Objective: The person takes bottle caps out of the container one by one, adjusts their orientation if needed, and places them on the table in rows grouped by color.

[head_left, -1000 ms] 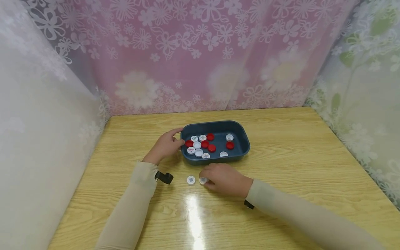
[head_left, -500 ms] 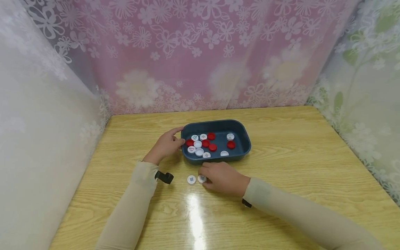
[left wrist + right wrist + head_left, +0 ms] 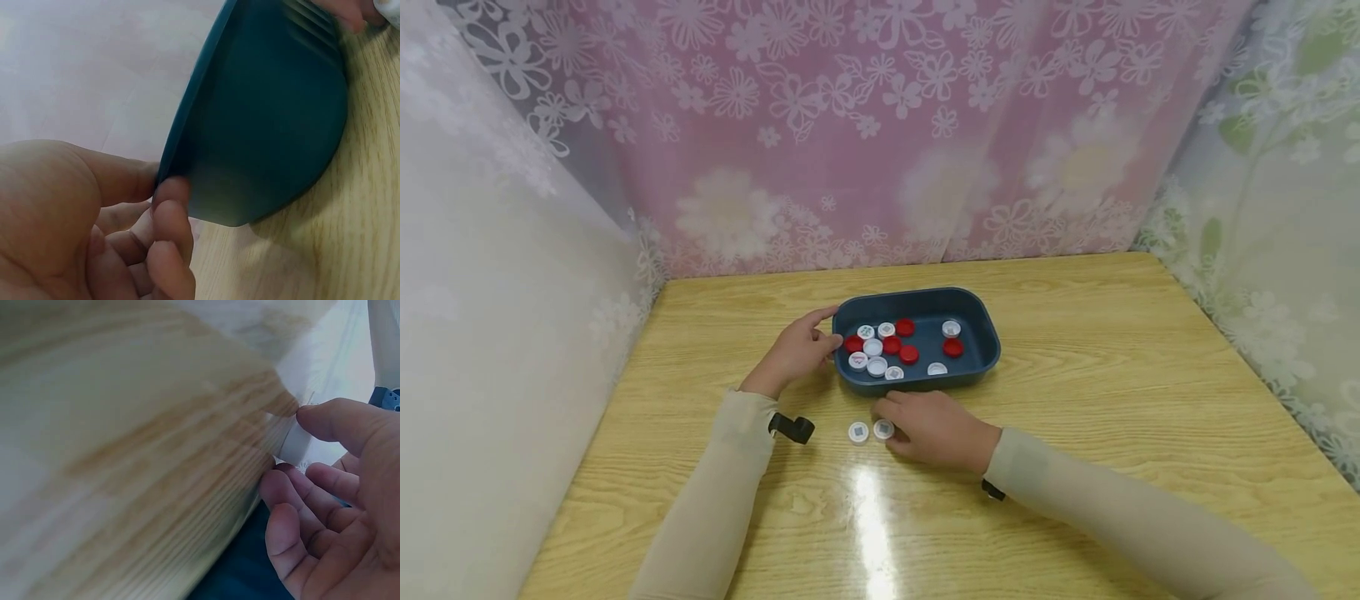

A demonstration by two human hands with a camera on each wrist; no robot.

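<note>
A dark blue plastic bin (image 3: 927, 333) stands on the table with several red and white bottle caps inside, some lying hollow side up. My left hand (image 3: 797, 354) pinches the bin's left rim between thumb and fingers; the left wrist view shows the bin's outer wall (image 3: 269, 119) beside those fingers. In front of the bin, my right hand (image 3: 942, 429) holds a white bottle cap (image 3: 883, 429) by its edge at the tabletop. This cap has a grey square on top. Just left of it lies a similar white cap (image 3: 858, 432), untouched.
The wooden table (image 3: 1097, 350) extends on both sides of the bin. A pink flowered curtain (image 3: 850, 167) hangs behind it, with pale curtains at left and right. Black straps with small mounts (image 3: 792, 428) sit on the wrists.
My right hand has slid the white cap slightly left, closer to the other cap on the table. The left hand stays on the bin's rim.
</note>
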